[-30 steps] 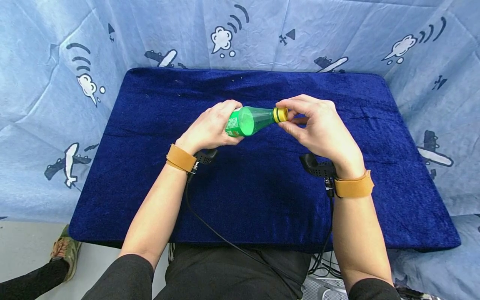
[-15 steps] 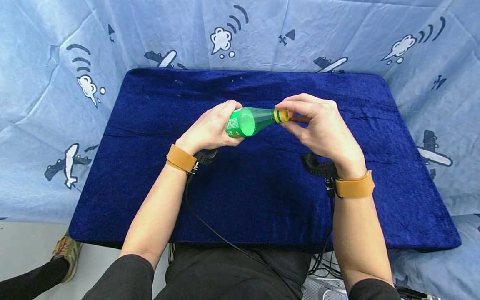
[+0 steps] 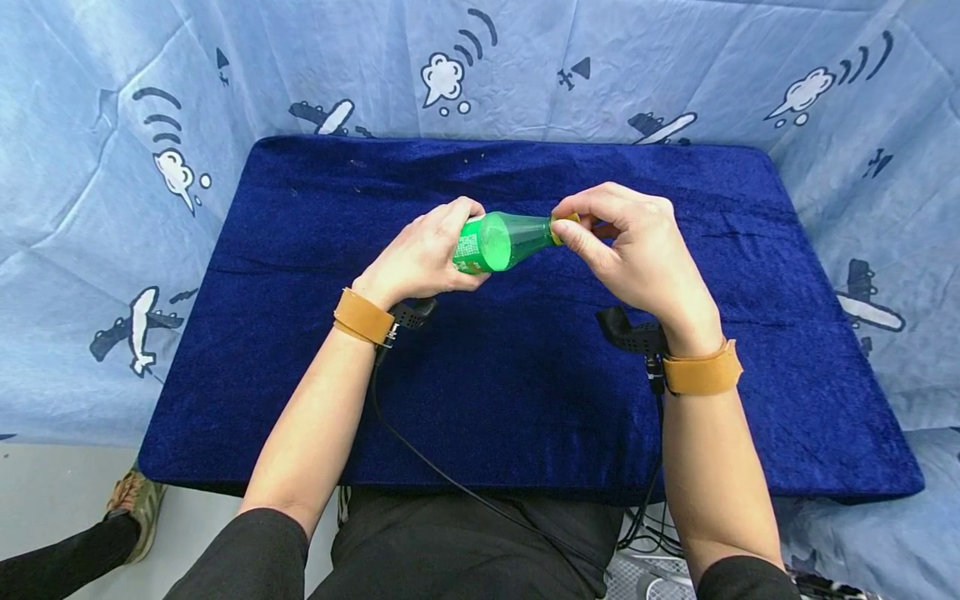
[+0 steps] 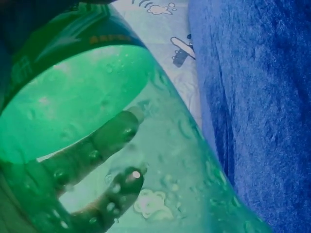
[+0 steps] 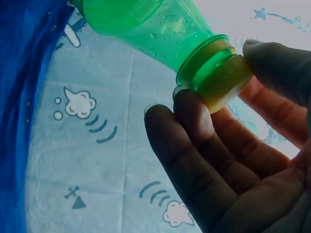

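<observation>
A green translucent plastic bottle (image 3: 522, 237) lies sideways in the air above the table, its neck toward the right. My left hand (image 3: 420, 257) wraps round its labelled body. Drops cling inside the clear upper part of the bottle (image 4: 177, 145) in the left wrist view, where fingers show through the plastic. At the neck, my right hand (image 3: 637, 250) pinches the yellow cap (image 5: 227, 87) between thumb and fingertips. Green neck shows between the cap and a yellow ring below it in the right wrist view. In the head view the thumb covers most of the cap.
Dark blue velvet cloth covers the table (image 3: 480, 392). A light blue curtain (image 3: 525, 67) with printed planes hangs behind and at the sides. Cables (image 3: 442, 475) run from both wrist cameras past the front edge. Another person's shoe (image 3: 135, 508) is at the lower left.
My right thumb has moved from the cap's underside up across its near face, hiding more of it. The left hand and bottle have stayed almost still.
</observation>
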Available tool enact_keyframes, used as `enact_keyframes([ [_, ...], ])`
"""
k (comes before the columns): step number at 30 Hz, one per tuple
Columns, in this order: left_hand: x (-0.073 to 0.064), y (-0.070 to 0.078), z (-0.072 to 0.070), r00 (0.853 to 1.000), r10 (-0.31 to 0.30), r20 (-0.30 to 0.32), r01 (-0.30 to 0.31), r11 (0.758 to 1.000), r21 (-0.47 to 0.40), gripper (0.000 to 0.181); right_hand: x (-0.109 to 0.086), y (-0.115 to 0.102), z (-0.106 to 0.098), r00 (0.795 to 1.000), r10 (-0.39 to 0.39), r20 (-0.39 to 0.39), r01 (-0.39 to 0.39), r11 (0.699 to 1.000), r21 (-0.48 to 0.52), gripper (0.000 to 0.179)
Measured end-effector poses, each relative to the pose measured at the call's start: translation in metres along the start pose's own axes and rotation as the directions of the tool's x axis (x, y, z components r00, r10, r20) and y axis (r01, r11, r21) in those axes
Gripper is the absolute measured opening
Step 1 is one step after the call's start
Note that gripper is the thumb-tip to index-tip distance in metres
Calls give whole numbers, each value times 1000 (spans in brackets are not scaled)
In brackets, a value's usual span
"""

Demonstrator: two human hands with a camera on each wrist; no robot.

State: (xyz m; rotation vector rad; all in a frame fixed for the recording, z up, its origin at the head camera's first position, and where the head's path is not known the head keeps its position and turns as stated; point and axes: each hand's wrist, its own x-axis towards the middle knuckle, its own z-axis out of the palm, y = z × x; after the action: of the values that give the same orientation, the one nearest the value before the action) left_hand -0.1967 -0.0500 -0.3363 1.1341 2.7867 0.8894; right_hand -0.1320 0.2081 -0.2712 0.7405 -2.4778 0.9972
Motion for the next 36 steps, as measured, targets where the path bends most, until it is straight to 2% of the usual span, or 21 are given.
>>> enact_keyframes([
  [10,-1,-1,-2,1000,8,-4,-8,1000,-20,66,0,-3,0,991,134,17,-133,991,-33,19],
  [21,-2,-2,-1,1000,12,-1,-12,1000,-2,67,-2,-1,1,977,202,68,-200,979,-25,19],
  [32,-1,2,-5,1000,-1,25,1,1000,4,69,-2,-4,-6,985,135,111,-134,991,-20,17],
  [36,-2,2,-5,1000,1,29,-1,1000,4,69,-4,-5,-7,986,110,122,-108,994,-24,21],
])
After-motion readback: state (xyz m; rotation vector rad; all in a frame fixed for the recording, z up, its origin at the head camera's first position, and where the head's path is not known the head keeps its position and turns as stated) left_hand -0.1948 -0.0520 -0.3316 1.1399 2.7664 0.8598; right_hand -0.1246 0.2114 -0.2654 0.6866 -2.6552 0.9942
